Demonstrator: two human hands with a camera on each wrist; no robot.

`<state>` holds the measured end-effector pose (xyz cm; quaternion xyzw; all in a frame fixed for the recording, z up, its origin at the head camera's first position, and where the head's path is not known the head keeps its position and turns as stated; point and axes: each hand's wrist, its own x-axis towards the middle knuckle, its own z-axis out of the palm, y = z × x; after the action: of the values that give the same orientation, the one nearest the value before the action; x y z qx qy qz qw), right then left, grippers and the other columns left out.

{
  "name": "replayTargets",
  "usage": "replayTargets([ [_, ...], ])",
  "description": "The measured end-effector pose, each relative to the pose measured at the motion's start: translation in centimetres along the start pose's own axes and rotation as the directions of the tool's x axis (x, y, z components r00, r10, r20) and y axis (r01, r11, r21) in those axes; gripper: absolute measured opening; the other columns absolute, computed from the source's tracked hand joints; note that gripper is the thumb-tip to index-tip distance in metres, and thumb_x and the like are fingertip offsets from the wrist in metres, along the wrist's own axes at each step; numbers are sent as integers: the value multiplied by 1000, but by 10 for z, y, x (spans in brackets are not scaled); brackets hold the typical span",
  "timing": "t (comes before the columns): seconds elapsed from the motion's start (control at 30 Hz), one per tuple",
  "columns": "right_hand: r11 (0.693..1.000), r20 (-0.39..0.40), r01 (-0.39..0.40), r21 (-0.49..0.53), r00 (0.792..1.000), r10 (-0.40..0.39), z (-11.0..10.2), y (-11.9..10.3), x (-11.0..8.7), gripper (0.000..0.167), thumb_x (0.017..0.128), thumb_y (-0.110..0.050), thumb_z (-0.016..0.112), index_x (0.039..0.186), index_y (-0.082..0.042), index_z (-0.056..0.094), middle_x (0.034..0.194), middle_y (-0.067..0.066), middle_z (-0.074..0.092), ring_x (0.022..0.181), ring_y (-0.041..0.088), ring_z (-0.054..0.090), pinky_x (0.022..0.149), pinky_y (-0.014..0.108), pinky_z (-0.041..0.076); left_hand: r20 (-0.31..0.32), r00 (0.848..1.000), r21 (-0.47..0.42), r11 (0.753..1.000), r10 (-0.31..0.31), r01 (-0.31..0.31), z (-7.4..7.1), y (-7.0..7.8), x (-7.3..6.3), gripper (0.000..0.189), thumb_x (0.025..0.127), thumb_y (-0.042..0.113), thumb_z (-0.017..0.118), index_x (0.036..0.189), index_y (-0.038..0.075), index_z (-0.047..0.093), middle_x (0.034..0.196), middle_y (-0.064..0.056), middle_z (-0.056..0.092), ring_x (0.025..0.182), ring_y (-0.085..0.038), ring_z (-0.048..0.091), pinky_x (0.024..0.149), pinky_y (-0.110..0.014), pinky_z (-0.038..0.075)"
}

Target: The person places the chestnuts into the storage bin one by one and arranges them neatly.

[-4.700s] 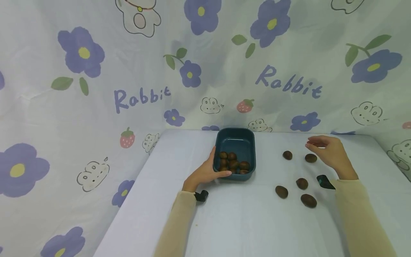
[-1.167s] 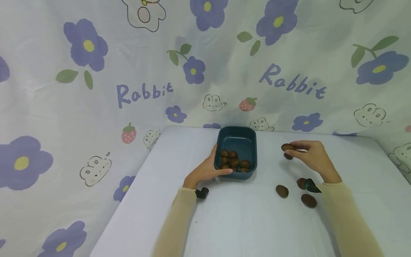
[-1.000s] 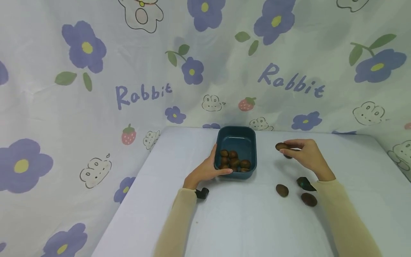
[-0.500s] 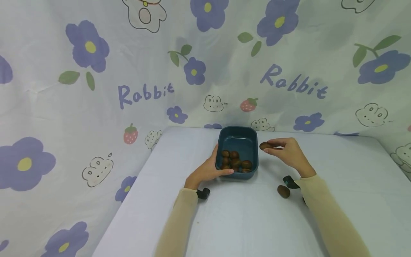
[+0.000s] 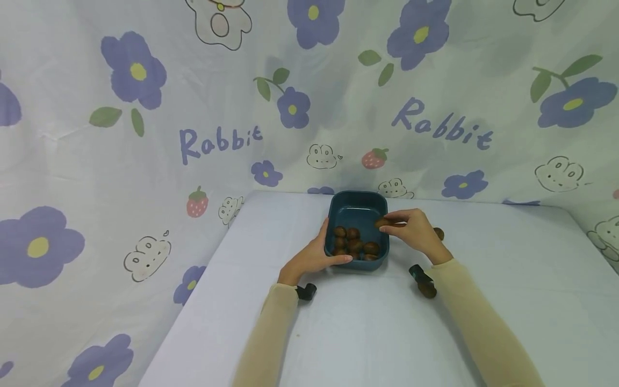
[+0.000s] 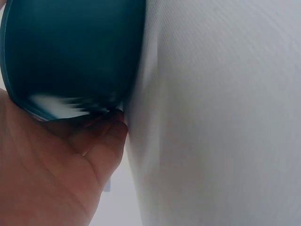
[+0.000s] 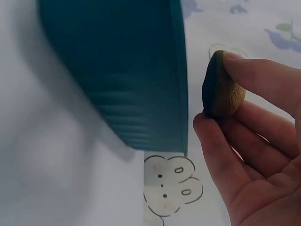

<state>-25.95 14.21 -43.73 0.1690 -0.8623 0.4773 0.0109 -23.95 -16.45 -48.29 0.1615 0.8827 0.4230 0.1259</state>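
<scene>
A dark teal rectangular container (image 5: 358, 215) stands near the back of the table, with several brown chestnuts (image 5: 354, 245) gathered in its front part. My left hand (image 5: 313, 258) holds its front left corner, thumb along the front and fingers on the left side; in the left wrist view those fingers lie against the teal wall (image 6: 75, 56). My right hand (image 5: 415, 231) pinches one chestnut (image 7: 230, 94) between thumb and fingers, above the container's right rim. On the table, one chestnut (image 5: 439, 234) lies behind the right hand and another (image 5: 427, 291) beside the right wrist.
White cloth covers the table (image 5: 358, 333). A printed curtain (image 5: 217, 97) with flowers and rabbits hangs close behind the container and along the left. Black wrist cameras sit at both cuffs. The right sleeve (image 5: 474, 317) hides part of the table.
My right hand has picked up a chestnut from the right side and carried it left to the container's right rim. The left hand stays on the container.
</scene>
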Motion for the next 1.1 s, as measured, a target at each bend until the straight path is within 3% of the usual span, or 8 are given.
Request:
replayTargets([
  [0.37, 995, 10, 35, -99, 999, -34, 18, -5, 9, 39, 90, -17, 82, 121, 5, 73, 116, 23, 76, 106, 37, 75, 88, 46, 63, 4, 1000, 13, 1000, -15, 15, 0, 3, -2, 137, 75, 78, 76, 165, 33, -16, 177, 0, 4, 161, -30, 20, 126, -60, 26],
  [0.8, 946, 143, 86, -312, 989, -43, 28, -13, 22, 35, 90, -13, 81, 118, 7, 73, 111, 20, 76, 97, 29, 72, 84, 44, 61, 8, 999, 36, 998, -51, 50, 0, 2, -3, 138, 73, 82, 74, 165, 32, -16, 177, -2, 4, 161, -32, 21, 126, -61, 27],
  [1.1, 910, 201, 109, -399, 979, -29, 37, -8, 30, 29, 90, -10, 80, 115, 5, 75, 117, 21, 75, 114, 37, 69, 99, 51, 56, 3, 1000, 25, 999, -31, 31, 0, 2, -2, 136, 73, 81, 74, 165, 35, -17, 177, 1, 3, 161, -31, 20, 126, -61, 27],
])
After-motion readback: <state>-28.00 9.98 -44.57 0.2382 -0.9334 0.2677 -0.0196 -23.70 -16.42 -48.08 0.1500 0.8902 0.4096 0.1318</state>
